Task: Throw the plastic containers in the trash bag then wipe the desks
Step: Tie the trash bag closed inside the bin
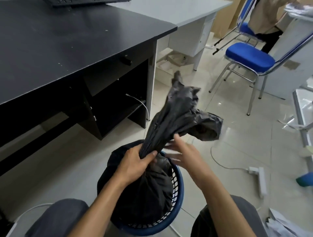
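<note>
A black trash bag (176, 113) sits in a blue mesh bin (177, 191) on the floor between my knees. Its top is gathered into a twisted neck that rises up and flops to the right. My left hand (135, 164) grips the neck just above the bin. My right hand (183, 152) is blurred beside the neck, fingers straight, touching the bag's right side. No plastic containers are visible; the bag's contents are hidden. The black desk (67, 42) stands at the upper left and a grey desk (177, 10) behind it.
Two blue chairs (249, 57) stand at the right with a seated person's legs behind. A white power strip (260, 179) and its cable lie on the tiled floor to the right. Papers and plastic sheets lie at the far right. A keyboard (81, 1) rests on the black desk's far edge.
</note>
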